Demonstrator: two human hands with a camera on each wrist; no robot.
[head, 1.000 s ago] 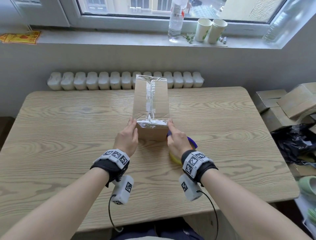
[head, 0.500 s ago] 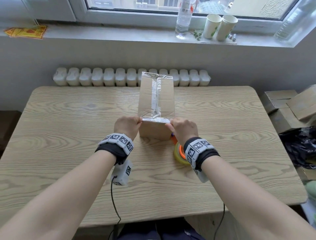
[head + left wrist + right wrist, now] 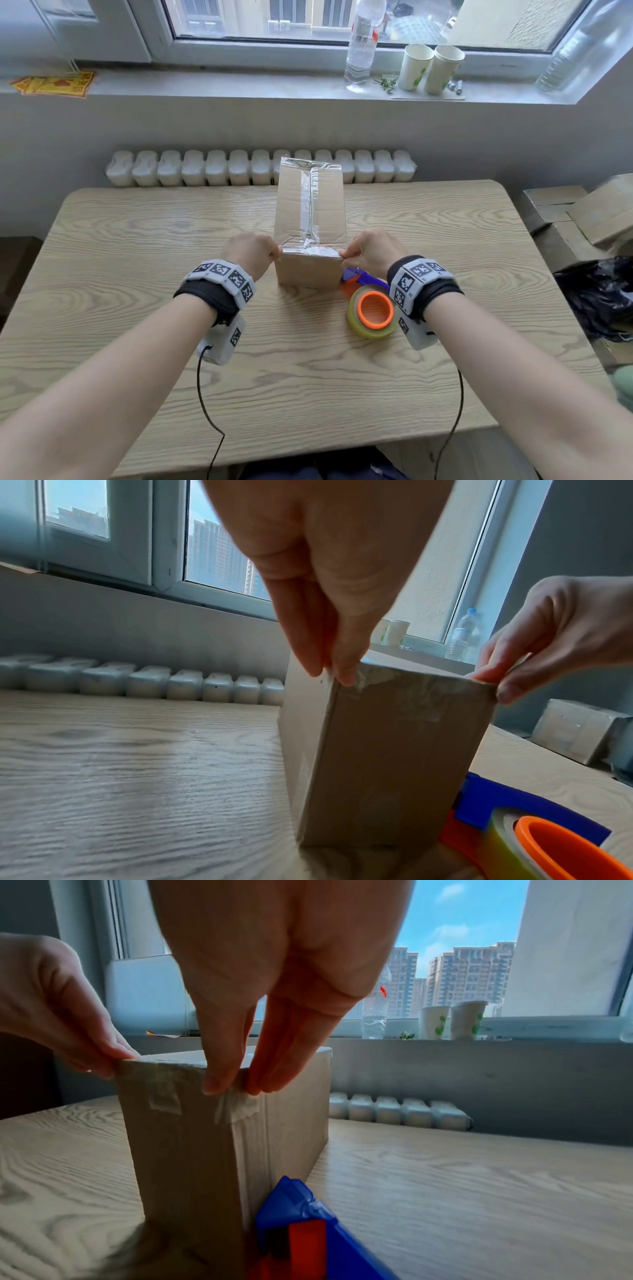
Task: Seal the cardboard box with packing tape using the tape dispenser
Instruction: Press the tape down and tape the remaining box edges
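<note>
A tall cardboard box point(image 3: 310, 212) stands mid-table, with clear tape along its top seam and a crinkled tape strip point(image 3: 310, 250) across its near top edge. My left hand point(image 3: 275, 251) pinches the near left top corner over the tape, with the thumb and fingers point(image 3: 346, 674) on either side of the corner. My right hand point(image 3: 342, 253) pinches the near right top corner the same way, its fingertips point(image 3: 215, 1088) on the tape. The blue and orange tape dispenser point(image 3: 363, 277) with its roll point(image 3: 375, 310) lies on the table against the box's right side, below my right wrist.
The wooden table point(image 3: 137, 274) stands against a radiator point(image 3: 205, 168). A water bottle point(image 3: 361, 44) and two paper cups point(image 3: 431, 66) are on the window sill. Stacked cardboard boxes point(image 3: 575, 212) and a black bag point(image 3: 599, 294) sit off the table's right edge.
Both hands rose from the box's near sides to its top corners and closed into pinches on the taped edge. The right hand lifted off the dispenser, which now shows.
</note>
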